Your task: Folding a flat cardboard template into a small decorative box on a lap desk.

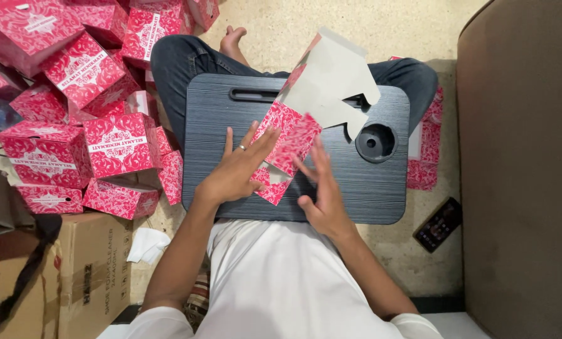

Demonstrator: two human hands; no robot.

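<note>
One flat, unfolded carton blank (306, 107), red and white patterned on its printed side and plain grey on the other, lies tilted across a dark grey lap desk (230, 113), its upper flaps lifted off the surface. Both hands are on its lower end: the left hand (237, 169), a ring on one finger, lies spread flat with the fingers pressing the red panel, and the right hand (321, 188) is open, fingers splayed, its fingertips touching the panel's lower edge; neither grips anything. The desk rests across the person's crossed legs in jeans, above a white shirt. To the left a heap of folded red boxes (86, 107) rises beside a brown cardboard carton (96, 270). A phone (438, 224) lies on the floor at right.
</note>
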